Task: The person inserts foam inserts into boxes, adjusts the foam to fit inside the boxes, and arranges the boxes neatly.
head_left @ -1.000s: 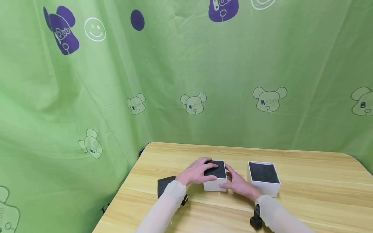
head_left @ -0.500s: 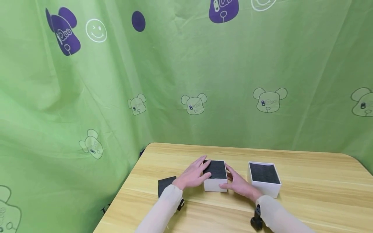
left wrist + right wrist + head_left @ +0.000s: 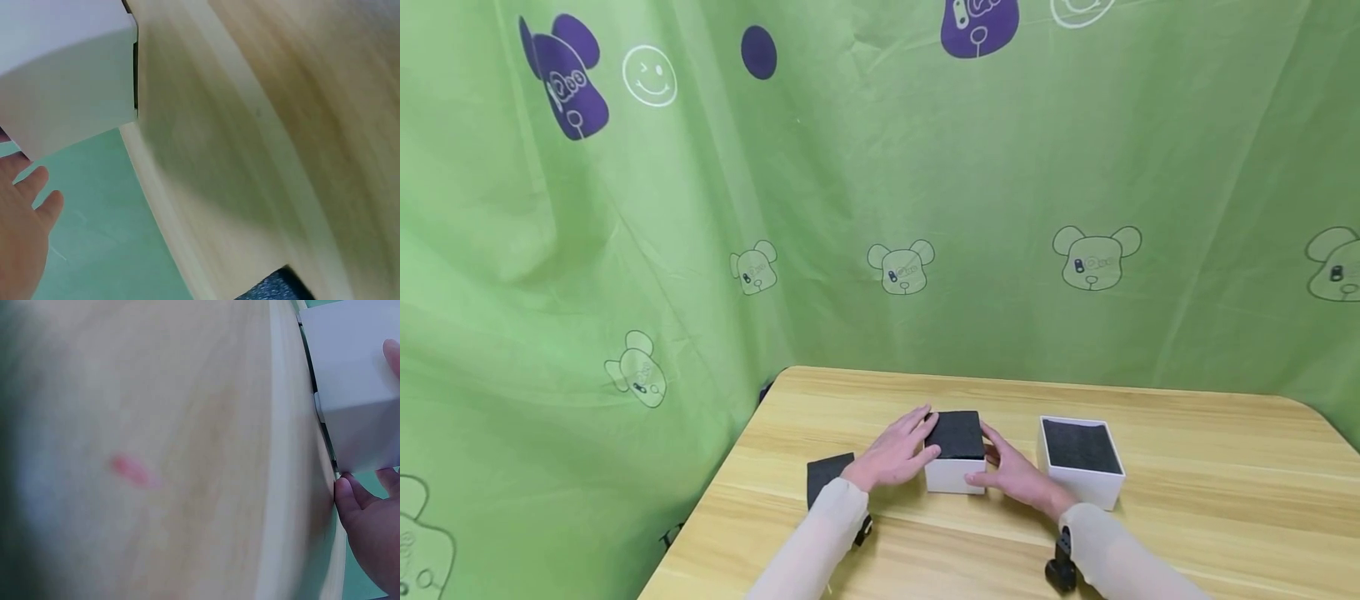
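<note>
In the head view a white box (image 3: 955, 477) stands on the table with a black foam pad (image 3: 957, 435) at its top. The pad sits slightly above the box's rim and covers it. My left hand (image 3: 891, 450) holds the pad's left edge, thumb near the front corner and fingers near the back one. My right hand (image 3: 1018, 479) grips the box from the right, thumb at the front and fingers along the side. The right wrist view shows this hand (image 3: 375, 537) touching the box's lower corner (image 3: 356, 394). In the left wrist view the box (image 3: 75, 87) is beside the left fingers.
To the right stands a second white box (image 3: 1082, 490) with a black pad (image 3: 1078, 446) inside its rim. A flat black piece (image 3: 826, 477) lies left, partly under my left forearm. The wooden table (image 3: 1210, 483) ends at a green curtain (image 3: 985, 183).
My left hand has drawn back from the pad's top to its left edge. The black pad has risen a little over the box's rim. The right hand keeps its place.
</note>
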`<action>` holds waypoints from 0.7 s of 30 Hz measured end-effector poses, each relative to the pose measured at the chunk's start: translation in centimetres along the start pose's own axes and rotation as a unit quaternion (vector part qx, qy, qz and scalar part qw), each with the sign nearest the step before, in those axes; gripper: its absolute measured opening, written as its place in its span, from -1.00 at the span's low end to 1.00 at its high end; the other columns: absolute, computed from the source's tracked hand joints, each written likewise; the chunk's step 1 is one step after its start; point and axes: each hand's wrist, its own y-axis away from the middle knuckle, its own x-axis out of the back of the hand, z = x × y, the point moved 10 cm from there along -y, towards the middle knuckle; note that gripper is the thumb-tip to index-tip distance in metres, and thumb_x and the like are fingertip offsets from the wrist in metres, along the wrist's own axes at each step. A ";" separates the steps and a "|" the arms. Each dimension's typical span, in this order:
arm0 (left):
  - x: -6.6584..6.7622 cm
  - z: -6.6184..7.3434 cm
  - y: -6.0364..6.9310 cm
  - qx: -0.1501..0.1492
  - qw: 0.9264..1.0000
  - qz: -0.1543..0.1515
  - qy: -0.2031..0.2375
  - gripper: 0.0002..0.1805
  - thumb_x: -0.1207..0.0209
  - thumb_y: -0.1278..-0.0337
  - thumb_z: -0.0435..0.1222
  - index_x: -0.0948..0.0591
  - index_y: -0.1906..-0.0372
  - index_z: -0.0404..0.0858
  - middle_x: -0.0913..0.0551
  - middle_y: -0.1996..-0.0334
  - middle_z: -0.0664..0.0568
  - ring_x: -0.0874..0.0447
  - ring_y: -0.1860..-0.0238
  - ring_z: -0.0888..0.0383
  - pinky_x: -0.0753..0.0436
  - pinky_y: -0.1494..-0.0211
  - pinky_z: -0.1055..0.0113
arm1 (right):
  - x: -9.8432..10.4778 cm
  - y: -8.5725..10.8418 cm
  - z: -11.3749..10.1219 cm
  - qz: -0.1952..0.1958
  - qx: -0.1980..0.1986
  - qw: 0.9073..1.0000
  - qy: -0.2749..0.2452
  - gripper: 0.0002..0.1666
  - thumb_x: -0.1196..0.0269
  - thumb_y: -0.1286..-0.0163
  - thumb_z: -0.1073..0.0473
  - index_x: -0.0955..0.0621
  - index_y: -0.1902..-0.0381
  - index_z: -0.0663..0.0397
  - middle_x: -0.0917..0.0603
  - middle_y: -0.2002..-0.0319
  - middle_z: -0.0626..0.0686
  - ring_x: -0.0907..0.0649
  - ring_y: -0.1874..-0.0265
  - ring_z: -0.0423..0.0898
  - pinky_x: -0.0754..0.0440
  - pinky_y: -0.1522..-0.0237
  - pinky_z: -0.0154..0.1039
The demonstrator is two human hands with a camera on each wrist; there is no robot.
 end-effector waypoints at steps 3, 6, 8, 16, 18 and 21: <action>0.2 0.3 -0.2 -0.003 1.000 0.004 -0.009 -0.31 0.35 -0.44 0.10 -0.06 -0.48 -0.21 0.02 -0.48 -0.04 0.08 -0.46 0.04 0.01 -0.45 0.24 | 0.0 0.0 -0.1 -0.001 0.003 1.000 -0.003 0.23 -0.43 -0.12 0.14 0.12 -0.49 0.17 0.02 -0.43 0.37 -0.23 -0.30 0.32 -0.19 -0.29 0.15; 0.4 0.7 -0.5 -0.012 1.000 0.005 -0.023 -0.31 0.35 -0.44 0.10 -0.07 -0.48 -0.20 0.01 -0.48 -0.03 0.10 -0.46 0.05 0.02 -0.45 0.24 | 0.0 0.0 -0.2 -0.001 0.004 1.000 -0.006 0.22 -0.43 -0.12 0.14 0.12 -0.49 0.16 0.01 -0.43 0.36 -0.24 -0.30 0.31 -0.20 -0.29 0.15; 0.4 1.1 -0.8 -0.020 0.999 0.005 -0.031 -0.31 0.37 -0.44 0.10 -0.08 -0.48 -0.21 0.01 -0.48 -0.03 0.10 -0.46 0.04 0.03 -0.45 0.24 | 0.0 0.0 -0.2 -0.001 0.004 1.000 -0.005 0.22 -0.43 -0.13 0.14 0.12 -0.49 0.17 0.00 -0.42 0.37 -0.24 -0.30 0.31 -0.22 -0.28 0.15; 0.0 1.7 -1.2 -0.022 0.999 -0.018 -0.035 -0.32 0.41 -0.45 0.10 -0.06 -0.48 -0.19 0.05 -0.48 0.01 0.13 -0.46 0.03 0.04 -0.46 0.21 | -0.1 0.0 0.0 0.000 -0.005 1.000 -0.003 0.22 -0.42 -0.13 0.14 0.12 -0.49 0.20 -0.01 -0.42 0.38 -0.23 -0.30 0.31 -0.22 -0.28 0.15; -0.1 1.7 -1.3 -0.022 0.999 -0.018 -0.037 -0.33 0.42 -0.45 0.09 -0.07 -0.48 -0.19 0.04 -0.48 0.01 0.13 -0.46 0.04 0.02 -0.46 0.19 | 0.0 0.0 0.0 0.001 -0.005 1.000 0.000 0.21 -0.43 -0.12 0.14 0.11 -0.49 0.21 -0.02 -0.41 0.38 -0.24 -0.30 0.31 -0.22 -0.28 0.15; -0.3 1.6 -1.4 -0.023 0.999 -0.014 -0.045 -0.33 0.43 -0.46 0.09 -0.08 -0.48 -0.19 0.03 -0.48 0.00 0.13 -0.46 0.04 0.04 -0.46 0.21 | -0.1 0.0 0.0 0.000 -0.001 1.000 -0.002 0.21 -0.42 -0.13 0.15 0.11 -0.48 0.21 -0.02 -0.41 0.39 -0.24 -0.30 0.31 -0.22 -0.28 0.14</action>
